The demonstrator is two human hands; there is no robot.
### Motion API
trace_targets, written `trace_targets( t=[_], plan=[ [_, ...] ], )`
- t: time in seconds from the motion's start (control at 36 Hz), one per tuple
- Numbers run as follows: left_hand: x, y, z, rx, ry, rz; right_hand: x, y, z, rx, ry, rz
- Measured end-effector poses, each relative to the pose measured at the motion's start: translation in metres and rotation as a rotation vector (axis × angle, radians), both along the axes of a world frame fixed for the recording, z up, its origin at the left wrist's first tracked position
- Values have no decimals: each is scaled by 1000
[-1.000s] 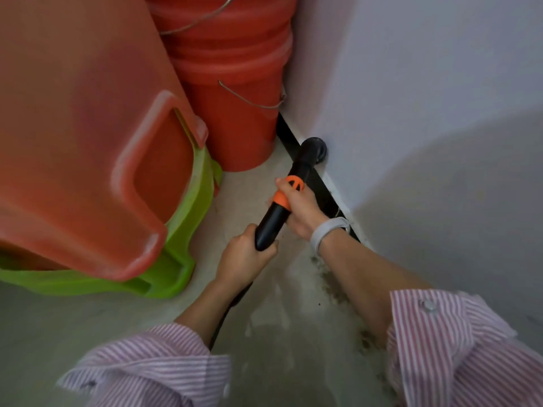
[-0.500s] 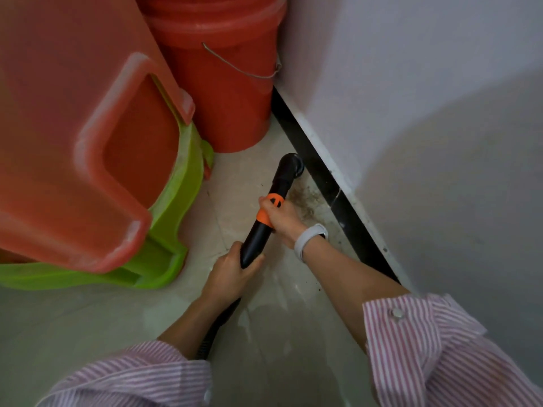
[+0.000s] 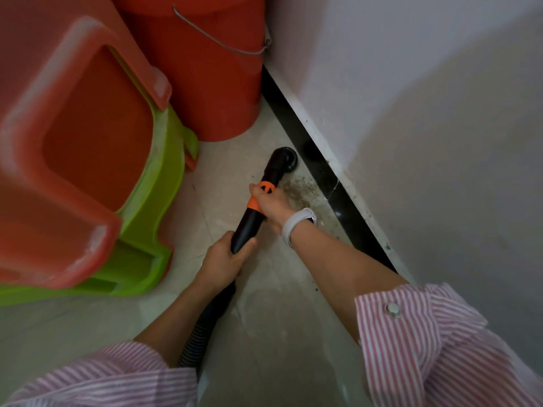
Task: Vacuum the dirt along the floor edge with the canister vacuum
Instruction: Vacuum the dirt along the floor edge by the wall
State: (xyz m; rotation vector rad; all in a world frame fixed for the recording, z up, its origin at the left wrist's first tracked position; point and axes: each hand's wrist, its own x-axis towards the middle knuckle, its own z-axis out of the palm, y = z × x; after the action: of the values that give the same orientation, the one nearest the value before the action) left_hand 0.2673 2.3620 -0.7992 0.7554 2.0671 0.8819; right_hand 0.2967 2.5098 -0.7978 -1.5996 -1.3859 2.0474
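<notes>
1. Pale floor tiles (image 3: pixel 264 333) meet a white wall (image 3: pixel 411 98) along a black skirting strip (image 3: pixel 323 177) that runs diagonally from upper left to lower right.
2. Stacked plastic stools, a red stool (image 3: pixel 73 142) over a green stool (image 3: pixel 158 201), fill the left side; a red bucket (image 3: pixel 205 83) with a wire handle stands behind them, close to the skirting.
3. Both forearms reach forward out of pink-and-white striped sleeves (image 3: pixel 440 333).
4. A black vacuum wand (image 3: pixel 249 224) lies with its long axis running from lower left to upper right, angled toward the skirting. A ribbed black hose (image 3: pixel 199 330) trails from its near end back toward the person, passing under the left forearm.
5. At the far end, the black nozzle head (image 3: pixel 283 160) points down at the floor, just beside the skirting and near the base of the bucket.
6. A dirt patch (image 3: pixel 299 192) of dark specks lies on the floor against the skirting, just right of the wand and partly behind the right hand.
7. The left hand (image 3: pixel 226 259) grips the near end of the wand, fingers wrapped around it.
8. The right hand (image 3: pixel 273 207) holds the wand farther up at the orange collar (image 3: pixel 258 198), fingers clenched around it.
9. A pale wristband (image 3: pixel 296 224) sits on the right wrist.
</notes>
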Motion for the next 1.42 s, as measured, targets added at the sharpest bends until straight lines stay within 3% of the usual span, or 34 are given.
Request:
trace_targets(
  t=[0.19, 0.97, 1.08, 1.42],
  plan=[
    [1, -2, 0, -8, -38, -57, 13, -3, 1, -180, 106, -134],
    [42, -61, 20, -54, -172, -271, 77, -62, -12, -191, -52, -312],
    [40, -67, 22, -32, -119, -216, 69, -67, -13, -131, -68, -302],
    [-7, -59, 20, 65, -5, 62, -19, -58, 4, -110, 128, -88]
  ],
)
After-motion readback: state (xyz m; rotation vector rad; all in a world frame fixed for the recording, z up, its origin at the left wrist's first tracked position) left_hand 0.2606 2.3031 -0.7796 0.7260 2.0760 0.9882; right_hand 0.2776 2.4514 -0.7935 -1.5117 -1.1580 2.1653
